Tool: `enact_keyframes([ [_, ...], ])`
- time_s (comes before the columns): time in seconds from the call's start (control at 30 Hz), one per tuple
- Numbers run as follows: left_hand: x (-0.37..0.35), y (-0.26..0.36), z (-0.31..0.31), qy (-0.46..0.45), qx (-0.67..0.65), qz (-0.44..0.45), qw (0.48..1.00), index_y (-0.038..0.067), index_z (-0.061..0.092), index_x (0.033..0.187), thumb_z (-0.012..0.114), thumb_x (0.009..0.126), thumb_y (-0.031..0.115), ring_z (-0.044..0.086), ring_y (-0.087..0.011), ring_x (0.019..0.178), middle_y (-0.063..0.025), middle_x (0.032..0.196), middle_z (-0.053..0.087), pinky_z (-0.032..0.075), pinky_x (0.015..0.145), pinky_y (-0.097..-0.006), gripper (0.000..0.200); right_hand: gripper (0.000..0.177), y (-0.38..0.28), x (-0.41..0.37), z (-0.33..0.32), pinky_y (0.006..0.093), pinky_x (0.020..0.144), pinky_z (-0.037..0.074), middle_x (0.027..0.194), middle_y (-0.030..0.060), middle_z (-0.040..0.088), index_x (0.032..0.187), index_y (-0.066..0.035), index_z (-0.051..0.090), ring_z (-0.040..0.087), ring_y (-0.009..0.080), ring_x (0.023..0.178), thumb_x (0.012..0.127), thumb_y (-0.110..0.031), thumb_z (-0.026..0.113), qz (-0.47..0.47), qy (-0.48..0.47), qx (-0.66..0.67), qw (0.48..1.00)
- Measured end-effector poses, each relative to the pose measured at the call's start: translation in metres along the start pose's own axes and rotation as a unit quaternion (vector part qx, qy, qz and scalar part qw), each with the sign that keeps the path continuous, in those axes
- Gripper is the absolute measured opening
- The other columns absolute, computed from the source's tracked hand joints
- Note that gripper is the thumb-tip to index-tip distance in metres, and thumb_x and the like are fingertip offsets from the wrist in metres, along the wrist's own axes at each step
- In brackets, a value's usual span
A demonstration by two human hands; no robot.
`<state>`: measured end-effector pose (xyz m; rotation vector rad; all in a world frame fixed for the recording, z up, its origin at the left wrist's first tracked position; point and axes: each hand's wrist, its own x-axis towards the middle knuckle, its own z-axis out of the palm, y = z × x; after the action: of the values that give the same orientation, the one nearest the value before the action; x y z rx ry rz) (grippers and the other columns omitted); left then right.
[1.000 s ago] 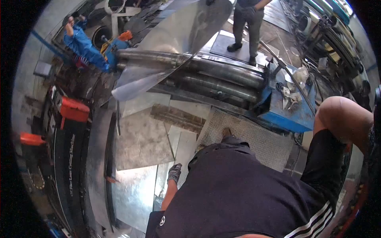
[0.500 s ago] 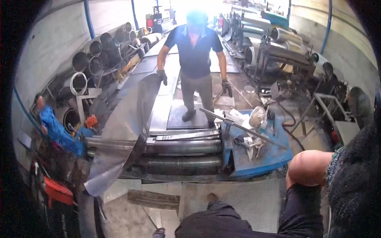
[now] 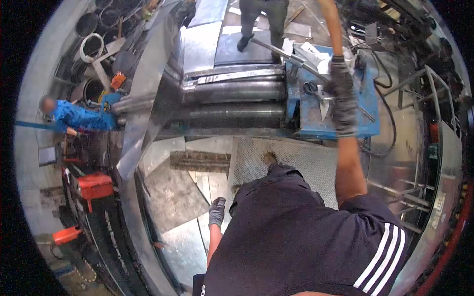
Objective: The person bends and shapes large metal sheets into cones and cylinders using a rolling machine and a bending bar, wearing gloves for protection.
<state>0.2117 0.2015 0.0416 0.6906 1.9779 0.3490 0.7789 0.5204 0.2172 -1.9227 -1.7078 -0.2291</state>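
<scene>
My left hand [image 3: 216, 212], in a grey glove, hangs beside my dark clothing, over the floor plates. Its fingers are loosely curled and apart from any object. My right hand [image 3: 345, 116], also gloved, reaches forward over the blue machine table [image 3: 308, 116]. Motion smears its fingers, and a co-worker's gloved hand [image 3: 339, 69] overlaps it from the far side; what lies between them cannot be made out. Scissors [image 3: 310, 88], papers and a long metal rod [image 3: 365, 113] lie on that table. A bent metal sheet [image 3: 143, 106] stands across the steel rollers [image 3: 237, 91].
The co-worker's legs [image 3: 264, 19] are beyond the rollers. Another person in blue [image 3: 84, 116] is at the left. A red-topped machine [image 3: 94, 185] stands in the left foreground. Perforated plate [image 3: 311, 172] covers the floor at my feet. A cable [image 3: 392, 128] hangs right of the table.
My view has tilted down. My right arm has stretched forward over the blue table, and the co-worker's arm has come toward it. My left hand now shows fully. The sheet remains across the rollers.
</scene>
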Motion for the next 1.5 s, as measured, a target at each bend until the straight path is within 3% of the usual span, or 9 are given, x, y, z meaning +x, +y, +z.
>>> enact_keyframes([
  [0.1,-0.011,-0.039,-0.013,0.012,0.04,0.027,0.999,0.006,0.068,0.117,0.061,0.092,0.042,0.064,-0.0302,0.107,-0.0165,0.113,0.07,0.048,0.093,-0.0373,0.045,0.054,0.06,-0.181,0.264,0.0461,0.106,0.044,0.156,0.0056,0.038,0.15,-0.015,0.035,0.046,0.0283,0.135,0.099,-0.025,0.045,-0.26,-0.258,-0.216,0.905],
  [0.23,-0.061,-0.023,-0.025,0.066,0.062,-0.057,0.994,0.006,0.07,0.113,0.06,0.092,0.041,0.066,-0.0302,0.101,-0.0172,0.107,0.071,0.049,0.09,-0.0369,0.041,0.046,-0.02,-0.286,0.227,0.0405,0.094,0.048,0.118,0.0158,0.069,0.118,-0.007,0.068,0.063,0.0319,0.113,0.091,-0.044,0.059,-0.029,-0.586,0.137,0.798],
  [0.5,-0.077,-0.06,-0.016,0.095,0.017,-0.008,0.995,0.002,0.066,0.12,0.061,0.091,0.043,0.062,-0.0293,0.115,-0.0173,0.119,0.068,0.044,0.102,-0.0359,0.05,0.037,0.052,-0.357,0.26,0.0325,0.047,0.042,0.072,0.0012,0.063,0.107,-0.01,0.069,0.05,0.0141,0.052,0.095,-0.043,0.057,0.15,-0.593,0.255,0.749],
  [0.63,-0.069,-0.092,-0.016,0.081,-0.096,-0.019,0.992,-0.001,0.065,0.12,0.06,0.095,0.035,0.062,-0.0277,0.113,-0.0173,0.12,0.067,0.044,0.101,-0.0346,0.044,0.037,-0.001,-0.275,0.17,0.0336,0.051,0.045,0.082,0.0037,0.066,0.106,-0.011,0.067,0.055,0.0157,0.06,0.097,-0.044,0.055,0.319,-0.585,0.17,0.726],
  [0.87,-0.086,-0.238,-0.031,0.104,-0.23,-0.099,0.963,0.0,0.063,0.123,0.063,0.091,0.038,0.062,-0.0229,0.098,-0.0104,0.108,0.068,0.047,0.089,-0.0323,0.05,0.032,-0.039,-0.319,0.213,0.0356,0.057,0.048,0.092,0.0031,0.07,0.109,-0.01,0.068,0.06,0.0193,0.069,0.095,-0.038,0.061,0.018,-0.587,0.119,0.801],
  [0.97,-0.117,-0.304,-0.042,0.081,-0.281,-0.19,0.937,0.008,0.068,0.11,0.066,0.087,0.043,0.054,-0.0157,0.071,-0.0022,0.085,0.063,0.046,0.063,-0.0312,0.042,0.034,-0.148,-0.358,0.183,0.039,0.073,0.053,0.097,0.0094,0.071,0.11,-0.009,0.069,0.065,0.0229,0.08,0.092,-0.037,0.064,0.26,-0.578,0.18,0.752],
  [1.03,-0.139,-0.361,-0.058,0.038,-0.3,-0.179,0.936,0.014,0.067,0.1,0.067,0.088,0.042,0.048,-0.0126,0.057,0.001,0.073,0.055,0.037,0.048,-0.0315,0.03,0.039,-0.138,-0.43,0.253,0.0407,0.088,0.051,0.106,0.014,0.071,0.114,-0.008,0.068,0.067,0.0278,0.096,0.092,-0.04,0.063,-0.018,-0.494,0.155,0.855],
  [1.23,-0.177,-0.457,-0.117,0.139,-0.341,-0.253,0.895,0.019,0.055,0.076,0.064,0.09,0.04,0.039,-0.0108,0.046,0.0045,0.06,0.045,0.027,0.04,-0.0309,0.027,0.051,-0.332,-0.443,0.09,0.0403,0.096,0.048,0.121,0.015,0.067,0.123,-0.009,0.065,0.062,0.0321,0.116,0.093,-0.048,0.055,-0.065,-0.555,0.216,0.801],
  [1.5,-0.149,-0.46,-0.165,0.233,-0.451,-0.198,0.838,0.015,0.067,0.091,0.059,0.092,0.03,0.055,-0.014,0.057,-0.0001,0.072,0.061,0.041,0.048,-0.0317,0.017,0.05,-0.357,-0.462,0.204,0.0381,0.08,0.05,0.094,0.0097,0.071,0.114,-0.008,0.07,0.066,0.0249,0.086,0.091,-0.052,0.059,-0.019,-0.624,0.049,0.78],
])
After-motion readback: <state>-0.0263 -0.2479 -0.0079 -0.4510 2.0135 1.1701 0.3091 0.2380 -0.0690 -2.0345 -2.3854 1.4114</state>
